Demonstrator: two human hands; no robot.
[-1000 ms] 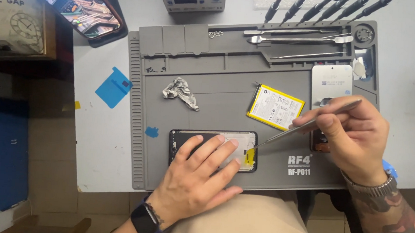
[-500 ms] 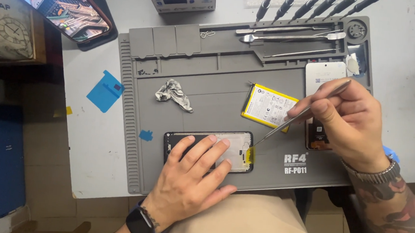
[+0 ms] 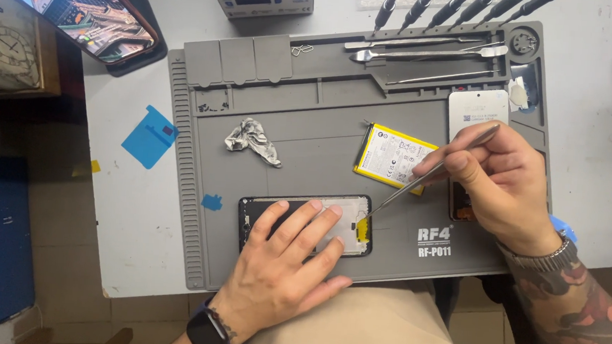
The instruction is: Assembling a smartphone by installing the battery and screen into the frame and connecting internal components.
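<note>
The left hand [image 3: 283, 263] lies flat, fingers spread, on the opened phone [image 3: 306, 222], pinning it near the front edge of the grey mat [image 3: 309, 122]. The right hand [image 3: 500, 180] pinches a thin metal spudger [image 3: 430, 174] like a pen; its tip touches the phone's right end, at a yellow tab [image 3: 362, 230]. The step in hand looks like prying or lifting a small part inside the open shell. The next move likely calls for light, steady leverage at that tab while the flat hand keeps the phone from sliding. A yellow-edged battery [image 3: 392, 156] lies just behind the tool, a crumpled foil scrap [image 3: 253, 140] left of it, spare tools [image 3: 426, 55] along the mat's back edge.
</note>
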